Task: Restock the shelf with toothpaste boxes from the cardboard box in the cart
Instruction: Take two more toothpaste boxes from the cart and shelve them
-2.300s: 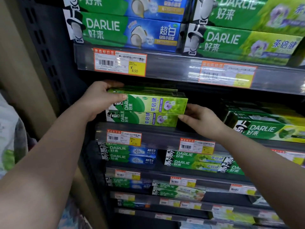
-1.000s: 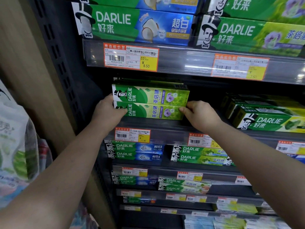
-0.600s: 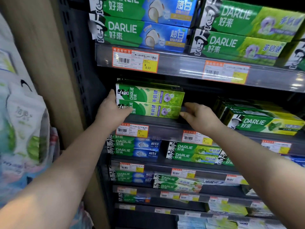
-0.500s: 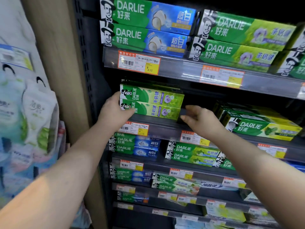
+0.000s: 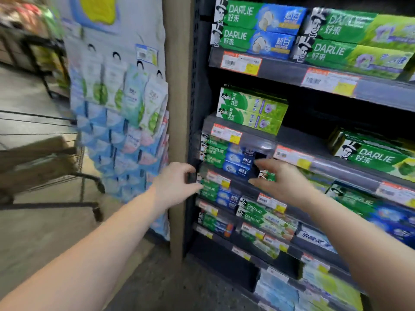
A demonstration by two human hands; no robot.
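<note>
Withdrawn from the toothpaste boxes (image 5: 251, 111), left hand (image 5: 173, 187) and right hand (image 5: 285, 182) hover spread, empty, before lower shelf edges (image 5: 241, 184).

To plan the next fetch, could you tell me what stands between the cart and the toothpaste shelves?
In the head view, a rack of hanging packets and a tan post stand between the cart and the shelves.

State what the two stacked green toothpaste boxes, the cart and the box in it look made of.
Green toothpaste boxes: printed card, likely glossy; sharp folded edges, flat printed faces. Cart: dark metal wire and tube, probably coated; thin bars. Box in the cart: plain brown cardboard, matte; blurred.
</note>
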